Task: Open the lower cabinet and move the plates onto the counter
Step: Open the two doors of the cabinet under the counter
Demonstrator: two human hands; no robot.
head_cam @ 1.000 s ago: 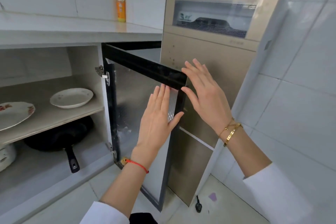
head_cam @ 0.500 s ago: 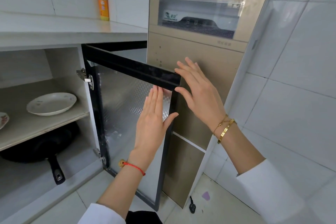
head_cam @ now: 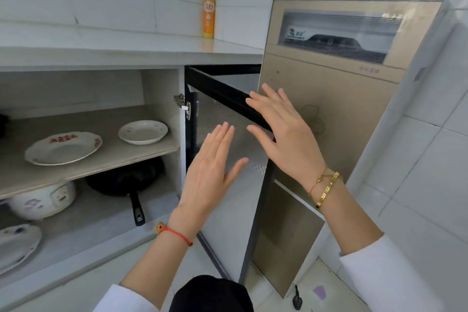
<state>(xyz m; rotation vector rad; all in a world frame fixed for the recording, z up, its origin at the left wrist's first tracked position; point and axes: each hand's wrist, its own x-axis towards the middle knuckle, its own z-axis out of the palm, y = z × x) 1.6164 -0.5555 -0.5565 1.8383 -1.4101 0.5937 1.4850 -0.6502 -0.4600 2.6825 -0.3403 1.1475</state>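
The lower cabinet stands open, its black-framed door (head_cam: 222,94) swung out toward me. On the cabinet's shelf (head_cam: 106,159) lie a large plate with red flowers (head_cam: 63,148) and, to its right, a smaller white plate (head_cam: 143,132). My left hand (head_cam: 210,172) is flat and spread in front of the door's silvery inner face, holding nothing. My right hand (head_cam: 283,134) is also spread, at the door's top outer corner, against the frame or just off it. The white counter (head_cam: 126,49) runs above the cabinet.
A yellow bottle (head_cam: 209,14) stands at the counter's back. A tall gold appliance (head_cam: 329,99) sits right of the door. Under the shelf are a black frying pan (head_cam: 126,182), a white cooker pot (head_cam: 43,200) and another dish (head_cam: 17,243).
My view has swung back left, so both shelf plates show again. My left hand has slid left, off the door's outer edge; my right hand stays by the door's top corner.
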